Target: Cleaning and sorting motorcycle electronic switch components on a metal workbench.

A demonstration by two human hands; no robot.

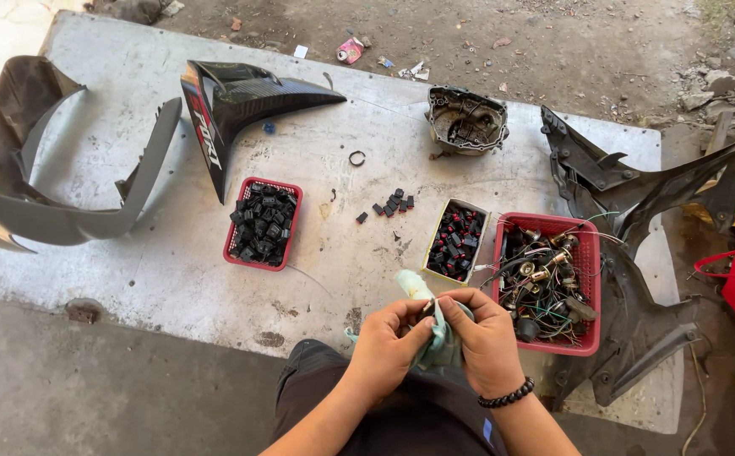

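Setting: outdoor dirt yard, with a pale concrete slab point(173, 253) serving as work surface, stained and chipped. Largest items, well beyond the grip: grey fairing panel point(55, 207) far out to the left; black carbon-pattern side cover point(232, 105) up and left; black frame fairing point(629, 219) just right of the hands; metal engine cover point(465, 121) straight ahead at the slab's far side. Containers: large red basket point(591, 291) of tangled wiring and bulb sockets, just beside the right hand; small red basket point(234, 245) of black relay-like blocks, ahead and left; shallow tan tray point(432, 245) of black-and-red blocks, directly ahead, close. Loose black blocks point(393, 203) and a snap ring point(356, 158), further ahead. At the grip: left hand point(384, 346) and right hand point(486, 338), both closed together on a pale green cloth point(439, 338), which wraps a small dark part point(429, 309), barely visible between the fingertips; its kind cannot be told. Step judged: wiping a single small component clean, in progress. Next move, as a judgement, calls for a fingertip pinch on the part while the cloth turns around it. Cloth: soft, crumpled, one end poking up above the knuckles.
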